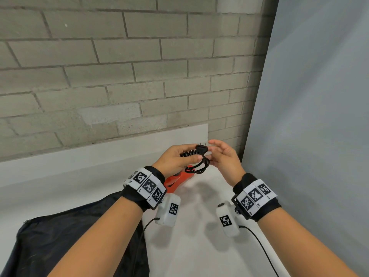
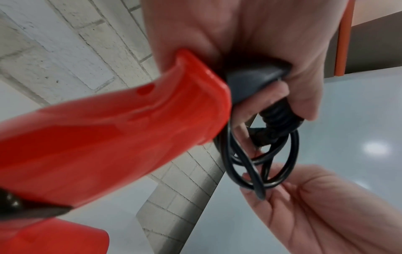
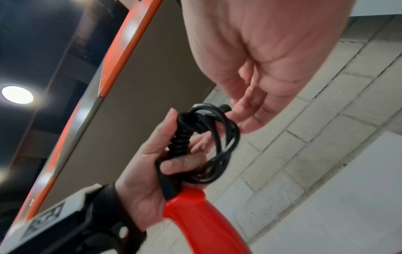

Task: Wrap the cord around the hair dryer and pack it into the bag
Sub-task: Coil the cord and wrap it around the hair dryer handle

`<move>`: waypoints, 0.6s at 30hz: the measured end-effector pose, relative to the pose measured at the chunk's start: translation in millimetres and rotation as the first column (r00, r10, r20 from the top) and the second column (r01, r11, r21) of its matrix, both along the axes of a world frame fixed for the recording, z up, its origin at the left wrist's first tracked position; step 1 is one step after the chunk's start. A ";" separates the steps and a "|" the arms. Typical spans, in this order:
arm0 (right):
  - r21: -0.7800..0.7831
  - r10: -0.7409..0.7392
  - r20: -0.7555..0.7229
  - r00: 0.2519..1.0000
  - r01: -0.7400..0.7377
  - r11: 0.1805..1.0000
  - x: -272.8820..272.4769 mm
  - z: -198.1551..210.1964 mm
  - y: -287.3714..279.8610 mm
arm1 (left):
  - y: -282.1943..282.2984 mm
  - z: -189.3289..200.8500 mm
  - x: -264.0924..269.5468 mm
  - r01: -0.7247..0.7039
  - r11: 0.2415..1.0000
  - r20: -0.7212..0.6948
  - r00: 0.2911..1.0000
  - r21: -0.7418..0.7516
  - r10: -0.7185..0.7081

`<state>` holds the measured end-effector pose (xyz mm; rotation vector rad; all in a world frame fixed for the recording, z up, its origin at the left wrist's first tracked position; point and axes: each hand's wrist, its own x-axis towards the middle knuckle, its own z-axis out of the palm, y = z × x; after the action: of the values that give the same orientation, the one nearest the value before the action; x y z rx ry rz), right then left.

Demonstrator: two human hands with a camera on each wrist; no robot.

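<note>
My left hand [image 1: 179,158] grips the end of the red hair dryer's [image 1: 175,181] handle together with the bundled black cord [image 1: 199,166], held above the white table. The cord's tight turns and loose loops [image 2: 263,165] hang out of the fist, and the plug [image 1: 202,146] sticks up above the thumb. My right hand [image 1: 216,151] is just right of the bundle with relaxed fingers [image 2: 304,197] touching the loops, gripping nothing. In the right wrist view the left hand [image 3: 150,173] wraps the cord [image 3: 208,142] above the red handle [image 3: 202,216]. The dryer's body is mostly hidden behind my left wrist.
The black bag [image 1: 75,240] lies on the table [image 1: 195,246] at the lower left, under my left forearm. A grey brick wall [image 1: 119,66] stands behind the table and a pale panel [image 1: 309,116] closes the right side.
</note>
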<state>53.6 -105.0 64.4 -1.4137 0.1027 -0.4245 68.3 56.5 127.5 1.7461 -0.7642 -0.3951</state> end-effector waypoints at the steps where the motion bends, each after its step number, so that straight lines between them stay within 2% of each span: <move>1: -0.004 -0.027 -0.027 0.999 0.027 1.000 2.0 -4.6 -0.8 | 0.5 0.0 -0.3 -0.005 1.000 -0.015 1.000 0.002 0.005; 2: -0.064 -0.050 -0.067 0.997 0.045 0.997 2.4 -8.7 -1.0 | 1.3 -0.9 -0.1 -0.010 1.000 -0.028 1.000 -0.001 0.010; 4: -0.305 -0.050 -0.161 0.986 -0.002 0.952 4.0 -18.3 1.9 | 2.7 -1.0 -0.9 -0.012 1.000 -0.065 0.998 -0.024 0.011; 6: -0.579 0.038 -0.221 0.975 -0.163 0.799 3.8 -22.5 11.1 | 4.3 -3.2 -1.0 0.022 0.999 -0.074 0.997 -0.030 -0.024; 8: -0.763 0.130 -0.278 0.952 -0.301 0.573 1.0 -22.8 22.4 | 6.1 -6.6 -2.5 0.076 0.997 -0.072 0.994 -0.018 -0.077; 9: -0.810 0.158 -0.300 0.941 -0.339 0.479 1.9 -27.4 25.0 | 7.2 -8.4 -1.9 0.090 0.996 -0.075 0.993 -0.019 -0.091; 11: -0.842 0.201 -0.341 0.918 -0.394 0.368 5.3 -37.2 27.1 | 9.1 -11.3 -2.0 0.094 0.995 -0.080 0.992 -0.031 -0.096; 13: -0.852 0.118 -0.438 0.891 -0.453 0.263 14.3 -51.2 27.1 | 9.5 -13.3 -3.7 0.111 0.993 -0.093 0.989 -0.040 -0.115; 15: -0.835 0.049 -0.509 0.859 -0.507 0.214 31.1 -75.1 20.9 | 11.3 -14.8 -3.7 0.129 0.990 -0.096 0.986 -0.058 -0.135; 17: -0.820 0.003 -0.545 0.838 -0.534 0.205 45.7 -94.7 10.6 | 10.7 -14.5 -4.2 0.144 0.989 -0.089 0.985 -0.043 -0.147; 18: -0.811 -0.017 -0.561 0.828 -0.545 0.213 45.3 -91.2 9.2 | 9.8 -13.4 -4.1 0.150 0.988 -0.083 0.985 -0.046 -0.154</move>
<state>98.8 -95.8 -26.8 -2.7517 -0.0664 0.3090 64.2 66.2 114.2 1.6282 -0.8400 -0.5520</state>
